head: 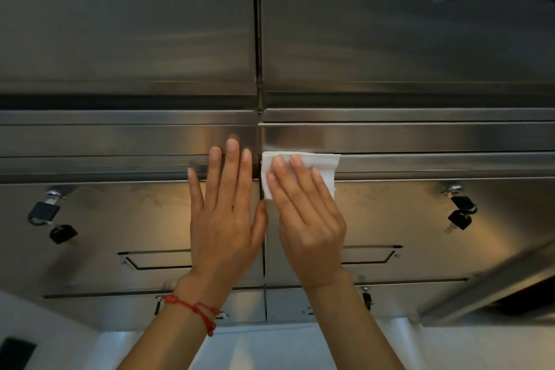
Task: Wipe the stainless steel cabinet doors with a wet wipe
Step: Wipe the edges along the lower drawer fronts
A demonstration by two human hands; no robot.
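Stainless steel cabinet doors fill the view. My right hand point(306, 219) lies flat on a folded white wet wipe point(326, 165), pressing it against the upper left corner of the right-hand door point(420, 219), next to the centre seam. My left hand point(225, 213) rests flat with fingers spread on the upper right part of the left-hand door point(120, 219), holding nothing. A red string bracelet point(195, 311) circles my left wrist. The lower part of the wipe is hidden under my fingers.
Black keys hang from locks at the left point(51, 219) and right point(461, 212) of these doors. Recessed handles point(156, 260) sit lower on each door. Larger upper doors point(390, 39) rise above. A further row of doors point(300, 300) and a pale floor point(270, 345) lie below.
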